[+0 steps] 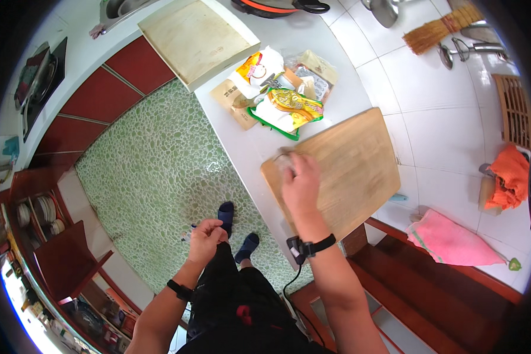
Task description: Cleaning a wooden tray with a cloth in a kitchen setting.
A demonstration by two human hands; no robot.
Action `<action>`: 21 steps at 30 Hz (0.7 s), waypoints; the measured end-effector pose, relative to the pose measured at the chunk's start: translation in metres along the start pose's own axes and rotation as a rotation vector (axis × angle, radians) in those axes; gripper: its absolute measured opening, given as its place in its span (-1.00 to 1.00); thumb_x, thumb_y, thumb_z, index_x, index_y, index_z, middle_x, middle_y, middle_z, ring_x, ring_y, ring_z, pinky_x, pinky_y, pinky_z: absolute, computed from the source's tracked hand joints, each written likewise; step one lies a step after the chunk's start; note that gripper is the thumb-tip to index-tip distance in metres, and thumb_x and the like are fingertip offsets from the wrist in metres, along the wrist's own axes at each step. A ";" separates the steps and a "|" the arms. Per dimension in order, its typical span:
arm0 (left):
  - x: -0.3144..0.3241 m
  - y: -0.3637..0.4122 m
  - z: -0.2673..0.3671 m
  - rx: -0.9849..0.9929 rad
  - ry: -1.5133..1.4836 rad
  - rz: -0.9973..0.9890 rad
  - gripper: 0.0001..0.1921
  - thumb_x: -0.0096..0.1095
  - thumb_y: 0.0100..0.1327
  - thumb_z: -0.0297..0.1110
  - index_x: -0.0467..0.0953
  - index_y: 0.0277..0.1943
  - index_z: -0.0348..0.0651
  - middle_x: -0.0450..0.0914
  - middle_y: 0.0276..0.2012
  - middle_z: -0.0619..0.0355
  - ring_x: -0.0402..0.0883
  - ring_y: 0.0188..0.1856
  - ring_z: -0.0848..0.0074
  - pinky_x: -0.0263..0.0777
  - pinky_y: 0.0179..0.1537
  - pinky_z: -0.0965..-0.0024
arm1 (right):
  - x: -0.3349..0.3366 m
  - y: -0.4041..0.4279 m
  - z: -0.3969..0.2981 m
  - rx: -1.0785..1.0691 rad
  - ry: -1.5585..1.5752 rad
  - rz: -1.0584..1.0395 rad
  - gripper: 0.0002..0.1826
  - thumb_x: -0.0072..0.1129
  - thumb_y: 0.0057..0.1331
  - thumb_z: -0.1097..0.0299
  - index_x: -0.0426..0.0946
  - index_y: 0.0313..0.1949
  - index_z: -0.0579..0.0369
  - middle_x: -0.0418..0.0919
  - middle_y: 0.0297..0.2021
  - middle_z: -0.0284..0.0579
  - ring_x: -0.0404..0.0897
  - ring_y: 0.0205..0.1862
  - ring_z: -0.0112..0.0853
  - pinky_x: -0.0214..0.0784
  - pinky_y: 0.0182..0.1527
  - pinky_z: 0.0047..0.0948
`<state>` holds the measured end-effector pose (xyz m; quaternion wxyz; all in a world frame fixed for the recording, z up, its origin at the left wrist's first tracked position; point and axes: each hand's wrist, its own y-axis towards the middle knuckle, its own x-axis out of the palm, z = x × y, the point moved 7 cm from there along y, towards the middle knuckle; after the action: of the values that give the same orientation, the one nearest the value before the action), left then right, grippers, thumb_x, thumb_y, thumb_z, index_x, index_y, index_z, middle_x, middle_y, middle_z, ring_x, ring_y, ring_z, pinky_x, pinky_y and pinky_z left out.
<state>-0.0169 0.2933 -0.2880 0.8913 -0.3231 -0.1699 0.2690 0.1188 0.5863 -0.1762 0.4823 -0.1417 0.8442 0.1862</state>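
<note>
My right hand [300,183] is over the near-left corner of a wooden cutting board [349,163], its fingers curled around a small greyish thing [284,160]. Motion blur hides what that thing is. Away from the counter, my left hand [205,239] hangs above the floor with bent fingers. A small blue-and-white thing [186,235] shows beside its fingertips; whether the hand holds it I cannot tell. Beyond the board lies a pile of food packaging: a yellow-and-green bag [292,110], a white bag with orange print [259,71] and a brown paper packet [234,104].
A shallow pale tray [199,40] overhangs the counter's edge past the packaging. Behind it rests a pan [270,6]. Utensils and a straw brush [442,28] hang along the tiled wall. A pink cloth [453,239] hangs at right. Lower left, a cabinet door [64,256] stands open.
</note>
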 end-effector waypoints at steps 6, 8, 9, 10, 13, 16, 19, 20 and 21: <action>-0.025 0.010 -0.005 -0.047 -0.044 0.080 -0.80 0.21 0.50 -0.47 0.62 0.10 -0.30 0.80 -0.22 0.08 0.73 -0.32 0.54 0.60 -0.24 0.44 | 0.009 -0.027 -0.057 -0.108 0.497 -0.247 -0.56 0.39 0.21 0.56 0.68 0.12 0.10 0.63 -0.03 0.07 0.62 0.04 0.03 0.52 0.13 -0.10; -0.031 0.012 -0.003 -0.045 -0.069 0.098 -0.80 0.21 0.51 -0.47 0.62 0.10 -0.29 0.80 -0.22 0.08 0.73 -0.32 0.54 0.60 -0.24 0.44 | -0.003 -0.004 -0.031 -0.021 0.458 -0.133 -0.58 0.39 0.22 0.55 0.68 0.10 0.11 0.63 -0.04 0.06 0.63 0.04 0.01 0.52 0.13 -0.10; -0.035 0.012 -0.003 -0.044 -0.083 0.103 -0.79 0.21 0.51 -0.46 0.62 0.11 -0.29 0.81 -0.22 0.07 0.73 -0.32 0.53 0.59 -0.24 0.44 | -0.011 0.006 -0.014 0.078 0.414 -0.006 -0.60 0.39 0.22 0.54 0.69 0.08 0.11 0.64 -0.05 0.04 0.63 0.04 0.00 0.53 0.13 -0.10; -0.037 0.016 -0.002 -0.014 -0.066 0.096 -0.79 0.21 0.50 -0.45 0.62 0.11 -0.30 0.81 -0.22 0.07 0.73 -0.31 0.53 0.59 -0.24 0.44 | -0.006 0.015 -0.004 0.078 0.408 -0.006 -0.60 0.39 0.22 0.54 0.69 0.08 0.11 0.64 -0.05 0.04 0.63 0.04 0.00 0.53 0.13 -0.10; -0.041 0.020 -0.006 -0.032 -0.084 0.102 -0.79 0.21 0.50 -0.47 0.63 0.10 -0.30 0.81 -0.23 0.07 0.73 -0.32 0.54 0.59 -0.25 0.44 | 0.000 0.031 -0.012 -0.096 0.130 -0.018 -0.63 0.39 0.21 0.52 0.69 0.04 0.13 0.64 -0.06 0.04 0.63 0.04 0.01 0.53 0.13 -0.10; -0.041 0.019 -0.009 -0.045 -0.115 0.112 -0.81 0.22 0.49 -0.49 0.63 0.09 -0.29 0.79 -0.23 0.08 0.71 -0.33 0.55 0.59 -0.27 0.47 | -0.004 0.034 -0.031 -0.122 0.189 -0.060 -0.66 0.37 0.23 0.56 0.71 0.03 0.16 0.66 -0.05 0.01 0.67 -0.01 -0.04 0.55 0.09 -0.20; -0.038 0.018 -0.011 -0.059 -0.151 0.099 -0.82 0.23 0.50 -0.51 0.62 0.09 -0.29 0.77 -0.23 0.10 0.70 -0.34 0.56 0.58 -0.27 0.49 | -0.006 0.050 -0.021 -0.050 0.159 -0.062 -0.64 0.37 0.23 0.56 0.71 0.05 0.15 0.65 -0.05 -0.01 0.66 0.00 -0.04 0.54 0.09 -0.20; -0.036 0.018 -0.012 -0.064 -0.141 0.084 -0.82 0.24 0.50 -0.50 0.62 0.09 -0.28 0.77 -0.23 0.10 0.70 -0.33 0.57 0.58 -0.27 0.50 | -0.003 0.055 -0.026 -0.105 0.100 -0.075 -0.67 0.39 0.24 0.50 0.71 0.02 0.15 0.65 -0.03 0.01 0.66 -0.01 0.00 0.54 0.09 -0.14; -0.034 0.019 -0.014 -0.062 -0.145 0.084 -0.82 0.24 0.50 -0.50 0.62 0.09 -0.28 0.77 -0.23 0.10 0.70 -0.33 0.57 0.58 -0.27 0.50 | 0.001 0.058 -0.028 -0.109 0.098 -0.076 -0.67 0.39 0.24 0.50 0.71 0.02 0.15 0.65 -0.03 0.01 0.66 -0.01 0.00 0.54 0.09 -0.14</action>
<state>-0.0444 0.2784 -0.3157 0.8541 -0.3369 -0.2286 0.3236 0.0728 0.6251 -0.1541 0.4387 -0.2085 0.8494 0.2063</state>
